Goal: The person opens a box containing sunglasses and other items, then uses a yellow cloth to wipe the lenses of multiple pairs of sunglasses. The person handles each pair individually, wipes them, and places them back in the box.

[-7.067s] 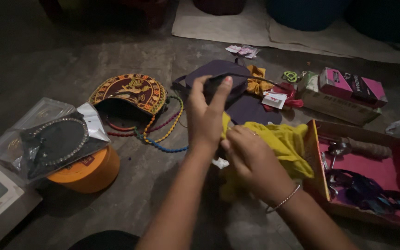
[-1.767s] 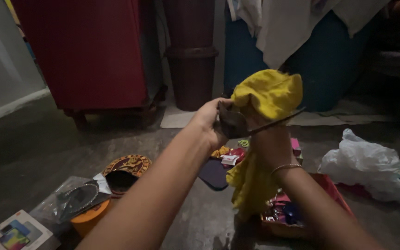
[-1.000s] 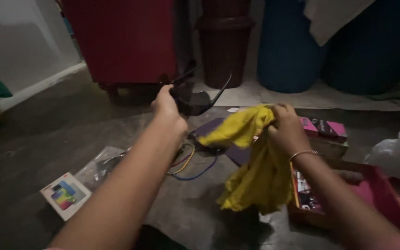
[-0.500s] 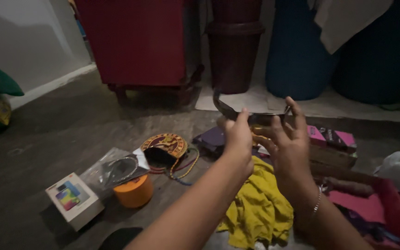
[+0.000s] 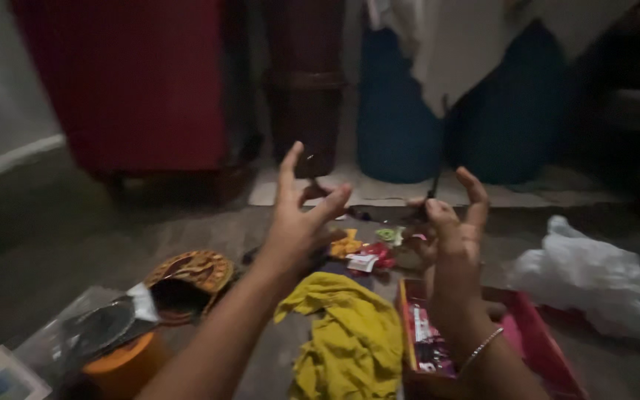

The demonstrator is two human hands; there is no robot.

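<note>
Nearest the viewer, on the grey concrete floor point(image 5: 61, 222), lies the crumpled yellow cloth point(image 5: 346, 337), no longer held in either hand as it was a second before; the wiping grip has given way to a two-handed hold on the dark sunglasses with thin black arms point(image 5: 431, 189), which suggests that the cleaning is finished and the glasses are now being opened or looked over. To the right of the cloth sits the shallow red cardboard tray with a pink lining point(image 5: 538, 344); to the left, the orange round tin point(image 5: 116, 367) under a clear plastic packet, and beyond it the embroidered half-round brown purse point(image 5: 194, 270). Above these, the left hand point(image 5: 298, 222) is raised with index finger and thumb spread wide and only the lower fingers curled; what it grips is blurred and cannot be told. The right hand point(image 5: 453, 233) pinches one thin arm of the sunglasses between thumb and fingers, index finger lifted. Farther back lie a white plastic bag point(image 5: 583, 270), a red cabinet point(image 5: 135, 81) and blue plastic drums point(image 5: 398, 122).
</note>
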